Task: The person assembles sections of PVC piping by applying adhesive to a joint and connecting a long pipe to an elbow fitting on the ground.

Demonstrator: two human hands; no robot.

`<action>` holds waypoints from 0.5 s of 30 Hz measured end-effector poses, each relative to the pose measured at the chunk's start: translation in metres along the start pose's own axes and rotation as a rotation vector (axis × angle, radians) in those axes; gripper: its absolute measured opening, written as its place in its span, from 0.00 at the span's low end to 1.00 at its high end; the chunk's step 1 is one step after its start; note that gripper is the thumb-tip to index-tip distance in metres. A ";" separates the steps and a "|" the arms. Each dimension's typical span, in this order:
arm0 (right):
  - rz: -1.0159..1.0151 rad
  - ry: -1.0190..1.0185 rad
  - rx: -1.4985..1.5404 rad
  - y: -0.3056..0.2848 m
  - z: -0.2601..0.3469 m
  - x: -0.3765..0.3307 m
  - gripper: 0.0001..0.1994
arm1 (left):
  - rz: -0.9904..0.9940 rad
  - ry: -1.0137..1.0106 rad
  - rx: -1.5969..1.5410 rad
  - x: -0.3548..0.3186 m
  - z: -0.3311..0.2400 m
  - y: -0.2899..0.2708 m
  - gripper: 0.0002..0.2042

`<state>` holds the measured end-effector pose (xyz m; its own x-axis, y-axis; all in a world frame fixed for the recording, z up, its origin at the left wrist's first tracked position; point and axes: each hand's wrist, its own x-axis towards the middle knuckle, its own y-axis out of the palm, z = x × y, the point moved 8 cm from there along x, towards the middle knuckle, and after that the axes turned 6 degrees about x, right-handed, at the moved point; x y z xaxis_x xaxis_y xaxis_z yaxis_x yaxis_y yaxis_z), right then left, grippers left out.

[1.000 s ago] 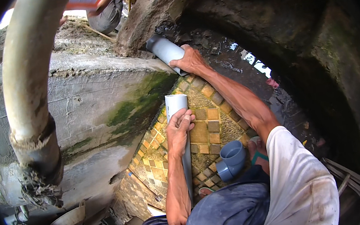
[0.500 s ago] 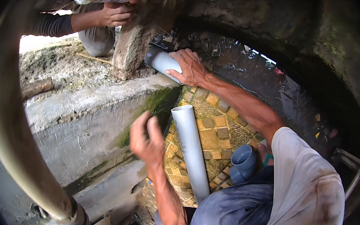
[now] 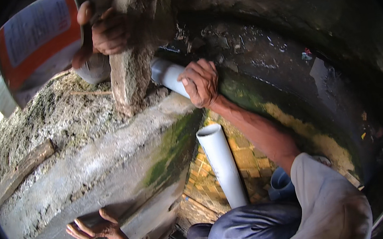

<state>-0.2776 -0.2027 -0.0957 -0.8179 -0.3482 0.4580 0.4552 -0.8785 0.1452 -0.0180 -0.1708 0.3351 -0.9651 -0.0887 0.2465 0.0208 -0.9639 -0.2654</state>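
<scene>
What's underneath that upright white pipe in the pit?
The upright white pipe stands over a yellow-brown tiled floor. Its lower end is covered by the person's blue-trousered knee, so its footing cannot be seen.

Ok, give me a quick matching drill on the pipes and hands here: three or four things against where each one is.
Things:
1. right hand
2. left hand
3. upright white pipe
4. red-and-white can

Places:
A. held up top left by another person's hand
B. open, fingers spread over the concrete ledge
C. on the slanted pipe stub
D. standing over the tiled floor

Pairs: 1-C, 2-B, 3-D, 4-A
</scene>
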 end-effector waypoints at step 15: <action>0.020 0.143 -0.054 0.024 -0.015 0.005 0.10 | -0.012 0.010 0.013 0.001 -0.003 0.006 0.37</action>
<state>-0.2759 -0.2305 -0.1034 -0.8524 -0.4053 0.3303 0.4554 -0.8859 0.0883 -0.0198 -0.1755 0.3306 -0.9679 -0.0750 0.2398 0.0130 -0.9681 -0.2503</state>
